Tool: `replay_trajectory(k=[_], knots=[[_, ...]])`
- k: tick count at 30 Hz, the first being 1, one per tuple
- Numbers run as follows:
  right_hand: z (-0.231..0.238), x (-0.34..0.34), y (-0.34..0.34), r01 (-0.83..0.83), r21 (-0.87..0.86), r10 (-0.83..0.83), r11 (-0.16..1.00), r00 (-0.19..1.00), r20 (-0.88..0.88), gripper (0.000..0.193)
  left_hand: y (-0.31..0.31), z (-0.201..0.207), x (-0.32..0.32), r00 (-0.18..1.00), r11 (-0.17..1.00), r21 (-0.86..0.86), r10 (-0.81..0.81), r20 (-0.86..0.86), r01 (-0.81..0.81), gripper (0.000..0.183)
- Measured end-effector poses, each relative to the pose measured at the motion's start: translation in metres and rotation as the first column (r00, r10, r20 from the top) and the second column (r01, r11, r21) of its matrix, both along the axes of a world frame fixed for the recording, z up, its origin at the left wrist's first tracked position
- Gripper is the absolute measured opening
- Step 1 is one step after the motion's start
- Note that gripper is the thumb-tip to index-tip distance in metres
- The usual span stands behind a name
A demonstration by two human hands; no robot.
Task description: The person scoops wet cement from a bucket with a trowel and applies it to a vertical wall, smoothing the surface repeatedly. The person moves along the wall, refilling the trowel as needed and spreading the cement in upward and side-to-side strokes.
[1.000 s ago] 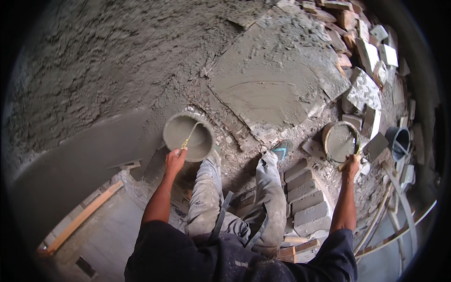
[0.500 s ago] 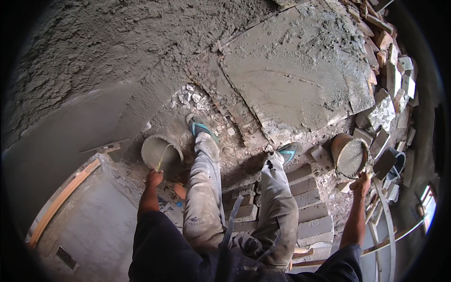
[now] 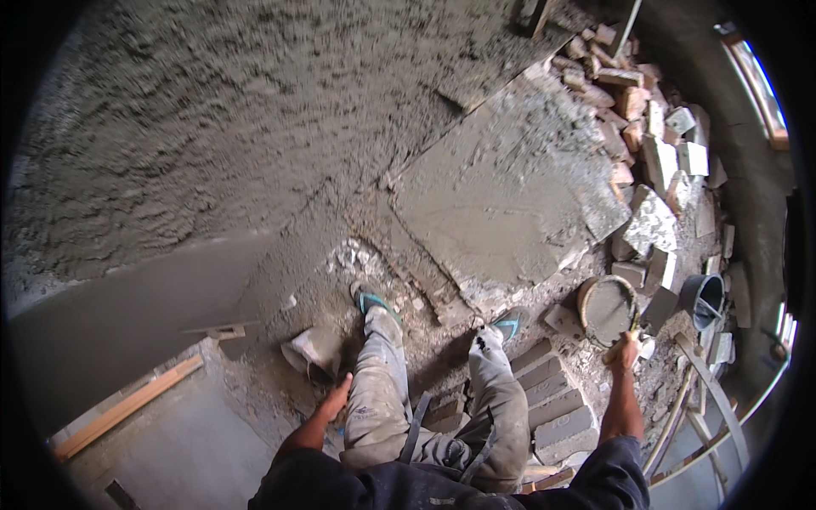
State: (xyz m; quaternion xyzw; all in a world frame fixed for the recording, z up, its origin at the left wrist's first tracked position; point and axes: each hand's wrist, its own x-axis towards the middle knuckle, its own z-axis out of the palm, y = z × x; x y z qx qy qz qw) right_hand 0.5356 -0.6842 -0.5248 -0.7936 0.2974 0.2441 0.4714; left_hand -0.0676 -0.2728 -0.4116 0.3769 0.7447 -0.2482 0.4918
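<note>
Grey cement crusts the tipped bucket, a tapered vessel lying on the floor at the left, its mouth turned down toward the person. Beside it, near the trousered left knee, the left hand is loose, fingers stretched out and clear of the bucket. At the right, the round bucket stands upright, holding smooth wet mortar. The right hand is clamped on a yellowish handle at its rim. Broken bricks and chalky blocks heap up beyond, and flat rectangular blocks lie in a row by the right leg.

Whether that handle belongs to the bucket or to the dark flat plate behind it, I cannot tell. Most of it is covered by the fist; the tipped bucket's inside is mostly shadowed, and the left hand is slightly blurred.

Mortar also coats a broad, flat board on the rubble-strewn floor. Rough, ridged plaster covers the wall, smoother along its lower band. Near it lies a float; a blue-grey bucket stands far right.
</note>
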Motion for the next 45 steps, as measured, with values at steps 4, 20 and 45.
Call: replay_trajectory(k=[4, 20, 45], knots=[[0.027, -0.015, 0.024, -0.127, -0.062, 0.124, 0.99, 0.991, -0.047, 0.033, -0.004, 0.04, 0.022, 0.965, 0.974, -0.04, -0.215, 0.151, 0.223, 0.084], [0.21, -0.073, 0.25, -0.477, 0.121, 0.482, 0.871, 0.876, -0.013, 0.028, -0.007, 0.09, 0.047, 0.84, 0.844, -0.072, -0.514, 0.175, 0.532, 0.095], [0.007, -0.001, 0.451, -0.544, -0.462, 0.7, 0.7, 0.649, 0.297, 0.038, 0.035, 0.047, 0.012, 0.843, 0.771, 0.469, -0.529, 0.094, 0.431, 0.056]])
